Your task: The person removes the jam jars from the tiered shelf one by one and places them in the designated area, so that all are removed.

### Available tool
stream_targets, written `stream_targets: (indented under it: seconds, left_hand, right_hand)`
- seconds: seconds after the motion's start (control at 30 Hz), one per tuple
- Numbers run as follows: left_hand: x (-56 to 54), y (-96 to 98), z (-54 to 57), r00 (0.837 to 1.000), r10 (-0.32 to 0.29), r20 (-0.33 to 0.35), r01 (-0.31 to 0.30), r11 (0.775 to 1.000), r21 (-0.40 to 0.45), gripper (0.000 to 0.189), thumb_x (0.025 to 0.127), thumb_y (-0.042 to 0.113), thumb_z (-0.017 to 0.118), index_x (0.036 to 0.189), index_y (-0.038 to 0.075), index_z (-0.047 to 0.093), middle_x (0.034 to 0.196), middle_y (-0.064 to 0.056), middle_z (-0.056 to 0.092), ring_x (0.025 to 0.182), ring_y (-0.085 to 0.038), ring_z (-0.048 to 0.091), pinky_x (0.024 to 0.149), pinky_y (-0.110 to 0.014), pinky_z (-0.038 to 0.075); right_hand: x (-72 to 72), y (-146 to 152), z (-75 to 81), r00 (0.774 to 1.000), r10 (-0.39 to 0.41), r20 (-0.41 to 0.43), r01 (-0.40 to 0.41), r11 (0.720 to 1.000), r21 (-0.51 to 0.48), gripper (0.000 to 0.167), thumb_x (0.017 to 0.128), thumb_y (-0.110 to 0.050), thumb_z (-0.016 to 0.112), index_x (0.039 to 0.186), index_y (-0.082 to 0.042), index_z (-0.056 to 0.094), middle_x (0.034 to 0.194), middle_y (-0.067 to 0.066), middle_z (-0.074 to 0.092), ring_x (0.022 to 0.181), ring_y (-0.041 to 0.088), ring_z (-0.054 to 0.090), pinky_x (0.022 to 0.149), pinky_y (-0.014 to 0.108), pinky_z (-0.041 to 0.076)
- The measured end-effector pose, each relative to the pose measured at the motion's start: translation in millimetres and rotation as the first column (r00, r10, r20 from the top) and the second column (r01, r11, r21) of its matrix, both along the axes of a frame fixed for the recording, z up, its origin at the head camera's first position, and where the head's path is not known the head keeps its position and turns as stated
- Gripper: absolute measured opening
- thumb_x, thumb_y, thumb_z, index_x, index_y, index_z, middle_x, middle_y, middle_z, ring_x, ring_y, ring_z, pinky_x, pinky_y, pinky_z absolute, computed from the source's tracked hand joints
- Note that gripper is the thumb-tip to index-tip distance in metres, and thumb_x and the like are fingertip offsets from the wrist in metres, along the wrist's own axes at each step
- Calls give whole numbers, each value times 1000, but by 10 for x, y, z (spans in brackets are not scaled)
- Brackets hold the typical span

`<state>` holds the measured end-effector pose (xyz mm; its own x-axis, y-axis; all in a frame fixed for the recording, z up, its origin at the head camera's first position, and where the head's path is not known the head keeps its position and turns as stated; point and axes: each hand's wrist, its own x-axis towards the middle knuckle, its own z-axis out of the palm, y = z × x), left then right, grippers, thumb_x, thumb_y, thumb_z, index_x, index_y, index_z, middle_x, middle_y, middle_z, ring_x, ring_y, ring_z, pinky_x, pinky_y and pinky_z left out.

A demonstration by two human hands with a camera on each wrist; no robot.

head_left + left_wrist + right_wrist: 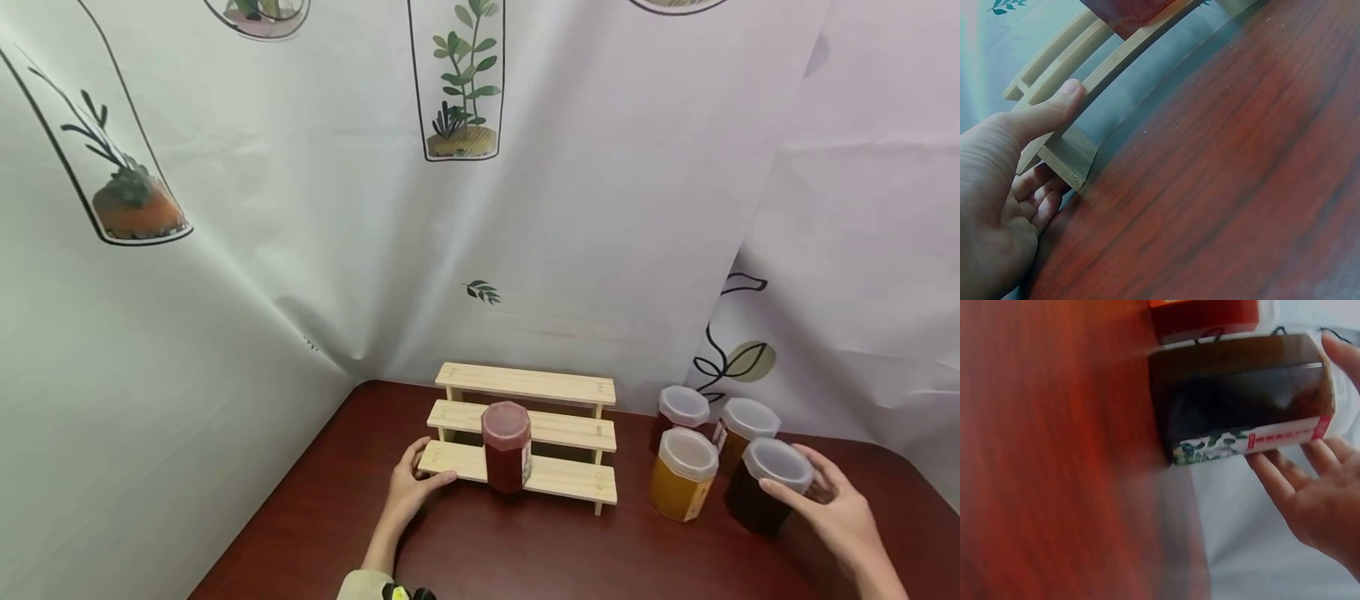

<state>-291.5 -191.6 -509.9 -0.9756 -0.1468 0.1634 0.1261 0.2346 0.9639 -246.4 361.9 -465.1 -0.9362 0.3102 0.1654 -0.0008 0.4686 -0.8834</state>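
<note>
My left hand (408, 487) grips the left end of a three-step wooden display rack (525, 381), thumb along the front edge of its lowest step and fingers curled behind the end. On that lowest step stands a red jar (506, 450) with a translucent lid. At the right, my right hand (836, 508) holds a dark jar (756, 496) around its upper part, with the thumb at the near side of the lid and the fingers at the far side. The right wrist view shows a printed label (1254, 439) along the dark jar's side, with fingertips against it.
Close by the dark jar stand a yellow jar (678, 487), an amber jar (731, 437) and a dark red jar (667, 421), all lidded. The reddish-brown table (570, 558) ends at a plant-printed cloth backdrop (600, 208) behind and at the sides.
</note>
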Motion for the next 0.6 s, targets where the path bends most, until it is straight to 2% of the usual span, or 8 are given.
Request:
stream_targets:
  seconds: [0.1, 0.2, 0.37, 0.6]
  left_hand:
    - [-10, 7, 1, 1000, 3, 6, -3, 1000, -5, 84, 74, 16, 85, 144, 0, 41, 125, -21, 63, 87, -4, 57, 75, -19, 46]
    - [-8, 5, 9, 1000, 2, 8, -2, 1000, -7, 84, 75, 15, 84, 145, -1, 40, 126, -20, 63, 88, -4, 57, 76, -19, 46]
    - [5, 26, 60, 1000, -4, 20, 4, 1000, 7, 83, 76, 11, 83, 145, -2, 39, 126, -21, 62, 89, -5, 57, 76, -19, 46]
    - [-49, 2, -24, 1000, 0, 21, -1, 1000, 7, 83, 76, 11, 83, 146, 0, 39, 128, -20, 62, 90, -6, 58, 76, -19, 46]
  right_hand:
    - [10, 59, -58, 995, 95, -25, -96, 995, -20, 70, 91, -21, 70, 142, -47, 31, 100, -51, 44, 87, -28, 44, 68, 5, 35]
    - [-5, 57, -94, 989, 135, -50, -137, 990, -35, 70, 92, -16, 67, 145, -43, 29, 102, -48, 45, 90, -26, 46, 69, 4, 35]
    - [9, 57, -102, 985, 148, -91, -152, 987, -40, 71, 92, -11, 66, 146, -40, 30, 103, -48, 46, 90, -26, 47, 70, 3, 36]
    - [20, 50, -92, 980, 145, -135, -159, 982, -102, 72, 91, -6, 67, 144, -42, 35, 102, -46, 50, 89, -24, 49, 70, 2, 37]
